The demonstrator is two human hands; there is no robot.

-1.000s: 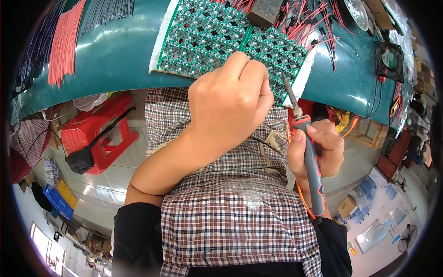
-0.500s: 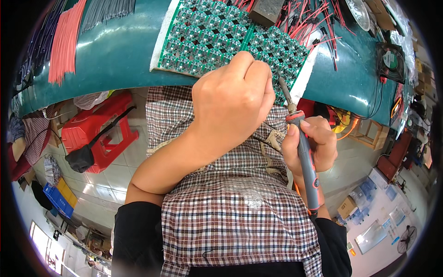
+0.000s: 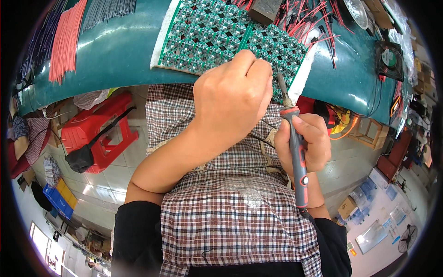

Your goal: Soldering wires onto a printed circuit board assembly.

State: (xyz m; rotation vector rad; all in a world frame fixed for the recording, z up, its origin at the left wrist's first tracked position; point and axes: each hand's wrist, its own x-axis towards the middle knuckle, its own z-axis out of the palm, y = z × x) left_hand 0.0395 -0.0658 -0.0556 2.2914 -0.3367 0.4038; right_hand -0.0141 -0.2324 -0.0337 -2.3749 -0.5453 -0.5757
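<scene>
Soldering iron (image 3: 299, 182): logged in right hand (image 3: 315, 141), pinched by its grey-and-red handle between thumb and bent fingers, angled up toward green circuit boards (image 3: 200, 37). Marked left hand (image 3: 233, 94) as curled over the near edge of those boards, knuckles up, just beside the iron's metal tip (image 3: 282, 86). Couldn't tell whether pinching anything there, with left fingertips hidden under the hand. Located boards on a white mat (image 3: 304, 81), on the green tabletop (image 3: 120, 55), just beyond the checked apron (image 3: 240, 231). Couldn't confirm tip contact with any board, nor heat. Flagged a burn as top risk: if hot, needed only a small sideways slip to reach the left fingers. Rated scorched neighbouring parts as possible too, because of tight packing and a view partly blocked by the left hand. Suspected possible shifting of the boards from left-hand pressure near the edge, with no fixing to the mat visible. Listed a tug on the cord (image 3: 306, 214) at the handle's tail as another cause of a wandering tip. Noted loose red wires (image 3: 300, 21) and a dark block (image 3: 265, 10) by the far edge; judged snagging there less likely, given distance from both hands.
</scene>
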